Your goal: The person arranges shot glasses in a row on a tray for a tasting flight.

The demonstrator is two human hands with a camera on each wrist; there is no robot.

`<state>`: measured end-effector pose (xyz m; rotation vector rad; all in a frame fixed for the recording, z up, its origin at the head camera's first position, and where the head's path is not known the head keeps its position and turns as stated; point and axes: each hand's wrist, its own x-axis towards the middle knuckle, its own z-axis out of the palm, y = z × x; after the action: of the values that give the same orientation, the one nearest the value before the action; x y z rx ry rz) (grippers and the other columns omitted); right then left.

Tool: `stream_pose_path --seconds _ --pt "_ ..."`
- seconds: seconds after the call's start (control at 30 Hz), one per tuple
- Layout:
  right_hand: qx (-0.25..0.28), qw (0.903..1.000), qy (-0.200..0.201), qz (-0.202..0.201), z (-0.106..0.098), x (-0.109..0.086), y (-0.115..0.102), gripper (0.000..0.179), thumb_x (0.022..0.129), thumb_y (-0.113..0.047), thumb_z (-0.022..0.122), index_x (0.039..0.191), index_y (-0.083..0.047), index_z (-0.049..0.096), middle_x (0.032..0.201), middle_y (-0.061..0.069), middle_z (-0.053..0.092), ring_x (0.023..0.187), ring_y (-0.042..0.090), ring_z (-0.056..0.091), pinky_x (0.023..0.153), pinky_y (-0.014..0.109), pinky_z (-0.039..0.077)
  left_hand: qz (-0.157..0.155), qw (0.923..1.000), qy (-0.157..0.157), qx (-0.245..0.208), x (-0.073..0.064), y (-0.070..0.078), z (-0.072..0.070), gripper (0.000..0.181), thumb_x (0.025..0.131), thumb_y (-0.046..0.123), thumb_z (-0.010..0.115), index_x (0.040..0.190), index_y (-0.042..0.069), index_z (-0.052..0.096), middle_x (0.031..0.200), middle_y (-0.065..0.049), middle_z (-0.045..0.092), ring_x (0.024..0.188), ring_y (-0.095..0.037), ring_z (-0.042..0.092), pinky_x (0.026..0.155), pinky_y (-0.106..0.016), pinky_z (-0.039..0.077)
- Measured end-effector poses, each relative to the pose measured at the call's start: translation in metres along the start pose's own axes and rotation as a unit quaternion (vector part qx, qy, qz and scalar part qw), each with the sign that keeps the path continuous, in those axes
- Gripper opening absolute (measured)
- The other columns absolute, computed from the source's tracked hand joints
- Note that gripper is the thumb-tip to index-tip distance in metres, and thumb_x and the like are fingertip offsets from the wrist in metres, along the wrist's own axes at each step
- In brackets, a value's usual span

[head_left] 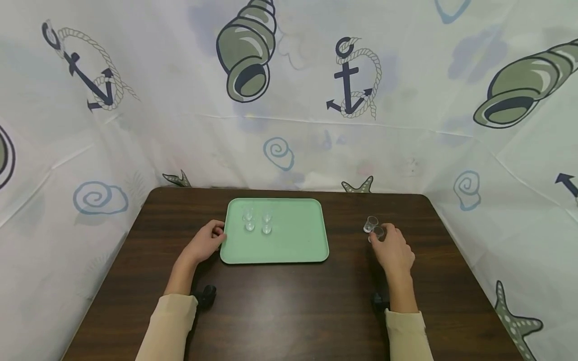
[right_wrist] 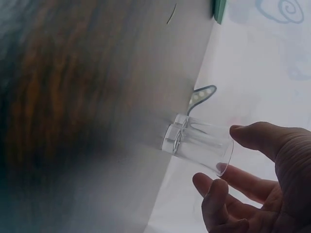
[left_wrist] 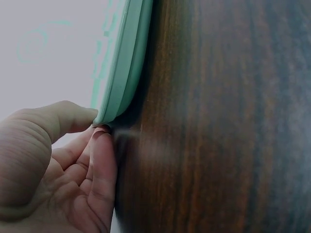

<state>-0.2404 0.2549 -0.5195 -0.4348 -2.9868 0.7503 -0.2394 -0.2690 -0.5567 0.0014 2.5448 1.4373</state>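
Note:
My left hand point(head_left: 206, 241) pinches the left edge of a light green tray point(head_left: 298, 233), thumb on the rim and fingers under it in the left wrist view. Several small clear shot glasses point(head_left: 267, 228) stand on the tray's left half. Right of the tray, my right hand point(head_left: 395, 250) has thumb and a finger on opposite sides of the rim of a clear shot glass point(right_wrist: 201, 148), whose thick base is at the tabletop. Just behind it stands another shot glass point(head_left: 371, 223), partly overlapped by the first in the right wrist view.
The dark wooden table point(head_left: 275, 311) has its far edge just behind the tray. A white cloth point(head_left: 307, 150) printed with shells and anchors hangs around the back and sides. A black strap mount point(head_left: 206, 297) sits at the left wrist.

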Motion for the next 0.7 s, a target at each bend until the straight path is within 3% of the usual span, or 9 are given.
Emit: stream_pose_path --seconds 0.4,0.7 --pt "0.001 1.0 0.006 0.0 0.0004 0.0023 -0.0005 0.056 0.105 -0.047 0.062 0.149 -0.013 0.057 0.137 0.019 0.068 0.105 0.05 0.07 0.08 0.064 0.051 0.003 1.0 -0.002 -0.001 -0.002 0.0 -0.001 0.048 0.113 0.015 0.052 0.152 -0.01 0.041 0.12 -0.019 0.051 0.099 -0.026 0.057 0.081 -0.037 0.056" --pt "0.011 0.9999 0.005 0.006 0.0026 0.0019 0.0015 0.057 0.104 -0.047 0.061 0.15 -0.013 0.056 0.128 0.019 0.074 0.088 0.041 0.07 0.072 0.055 0.05 0.0 1.0 0.002 0.001 -0.0027 0.0009 0.0008 0.048 0.114 0.015 0.05 0.153 -0.009 0.04 0.122 -0.02 0.051 0.102 -0.027 0.056 0.082 -0.035 0.055"
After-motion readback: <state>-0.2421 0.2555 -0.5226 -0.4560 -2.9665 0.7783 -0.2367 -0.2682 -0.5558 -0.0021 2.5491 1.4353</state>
